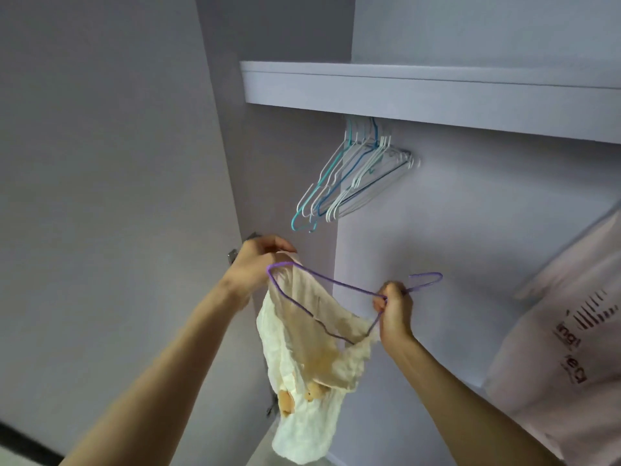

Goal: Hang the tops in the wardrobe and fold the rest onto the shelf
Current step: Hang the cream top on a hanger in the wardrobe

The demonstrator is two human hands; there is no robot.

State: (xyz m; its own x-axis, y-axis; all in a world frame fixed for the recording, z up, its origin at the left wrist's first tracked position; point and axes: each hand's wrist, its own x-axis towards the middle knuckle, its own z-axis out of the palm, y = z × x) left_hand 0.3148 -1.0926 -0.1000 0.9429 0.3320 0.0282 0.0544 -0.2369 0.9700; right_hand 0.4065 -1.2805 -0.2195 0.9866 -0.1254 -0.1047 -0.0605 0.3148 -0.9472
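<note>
My right hand [393, 311] grips thin purple wire hanger [336, 290] at its neck; left hand [258, 264] pinches crumpled cream top [312, 358], half threaded on. Not hung yet. Pale printed top [571, 331] already hanging right; empty hangers [353, 176] under white shelf [420, 92].

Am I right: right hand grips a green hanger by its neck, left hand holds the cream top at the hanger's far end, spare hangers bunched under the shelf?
One thing is off: the hanger is purple, not green, as the head view shows. The rest stands: the right hand grips its neck, the left hand holds the cream top at the far end, spare hangers bunch under the shelf.
</note>
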